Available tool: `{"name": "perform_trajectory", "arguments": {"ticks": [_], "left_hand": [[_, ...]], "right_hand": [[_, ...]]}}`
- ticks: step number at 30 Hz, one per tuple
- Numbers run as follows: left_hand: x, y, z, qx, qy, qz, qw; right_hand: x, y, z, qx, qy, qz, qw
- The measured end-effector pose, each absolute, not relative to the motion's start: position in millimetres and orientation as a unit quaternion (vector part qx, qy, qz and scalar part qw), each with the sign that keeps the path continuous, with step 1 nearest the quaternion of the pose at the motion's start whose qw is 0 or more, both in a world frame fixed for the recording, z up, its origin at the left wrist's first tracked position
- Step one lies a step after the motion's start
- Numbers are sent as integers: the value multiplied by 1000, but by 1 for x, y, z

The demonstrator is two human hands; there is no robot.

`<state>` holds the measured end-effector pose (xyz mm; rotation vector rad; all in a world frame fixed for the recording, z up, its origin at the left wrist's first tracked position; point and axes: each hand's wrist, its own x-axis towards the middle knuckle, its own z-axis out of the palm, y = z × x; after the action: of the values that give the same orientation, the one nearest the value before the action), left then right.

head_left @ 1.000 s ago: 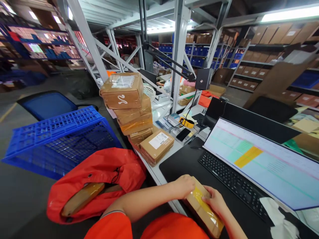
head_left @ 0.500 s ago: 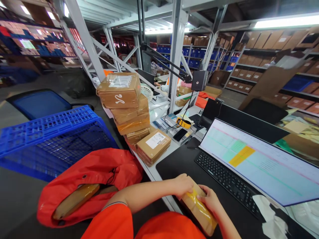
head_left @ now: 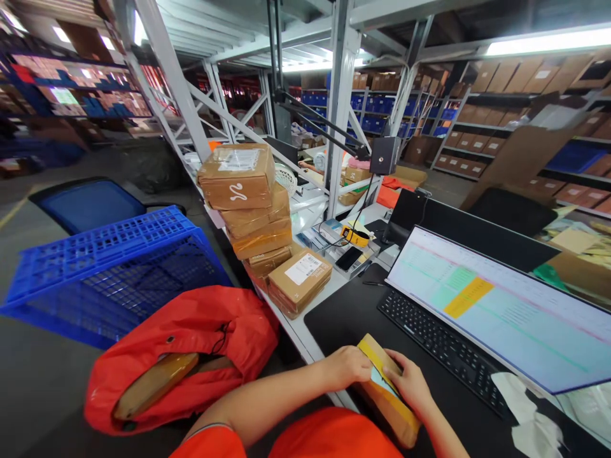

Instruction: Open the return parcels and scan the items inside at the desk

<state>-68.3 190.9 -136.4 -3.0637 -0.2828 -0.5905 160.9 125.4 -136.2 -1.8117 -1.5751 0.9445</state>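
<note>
A small brown cardboard box (head_left: 392,410) with glossy yellow tape lies at the front edge of the black desk mat (head_left: 329,318). Along its top runs a gap with something pale blue-white inside; what that is I cannot make out. My left hand (head_left: 352,367) is closed at the gap's left side, fingers curled on the box's edge. From the right, my right hand (head_left: 407,380) grips the box, thumb and fingers on the flap. The keyboard (head_left: 439,350) lies just beyond the right hand.
Taped parcels (head_left: 260,219) stand stacked on the desk's left, a labelled box (head_left: 300,280) beside them. A red sack (head_left: 191,318) holding a parcel and a blue crate (head_left: 119,273) are left of the desk. A monitor (head_left: 501,305) and crumpled paper (head_left: 529,413) are on the right.
The taped top of the box has parted, showing a pale blue-white inside. My left hand has shifted slightly left and down the box. The view has turned a little left.
</note>
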Motion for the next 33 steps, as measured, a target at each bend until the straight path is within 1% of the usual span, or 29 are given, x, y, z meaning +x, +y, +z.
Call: {"name": "perform_trajectory", "arguments": {"ticks": [6,9,12,16,21,24,28,33], "left_hand": [[-80,177,-146,-966,-109,-227,49],[-83,171,-152,-959,-123,-248,59],[-80,166,-149,-954,-172,-239,56],[-56,156,-124,-957,-236,-165,33],[-6,140,-89,-969,-237,0,-64],[10,138,-83,-967,-234,43,-88],[4,141,-99,-976,-202,16,-84],[-13,137,-126,-977,-156,-143,-37]], "right_hand": [[143,118,-109,-705,-553,298,330],[144,119,-110,-720,-526,299,340],[150,118,-115,-731,-503,300,350],[153,118,-118,-737,-499,288,353],[161,127,-125,-741,-497,287,349],[173,121,-127,-729,-509,302,343],[183,96,-124,-692,-570,321,305],[181,86,-128,-660,-613,339,270]]}}
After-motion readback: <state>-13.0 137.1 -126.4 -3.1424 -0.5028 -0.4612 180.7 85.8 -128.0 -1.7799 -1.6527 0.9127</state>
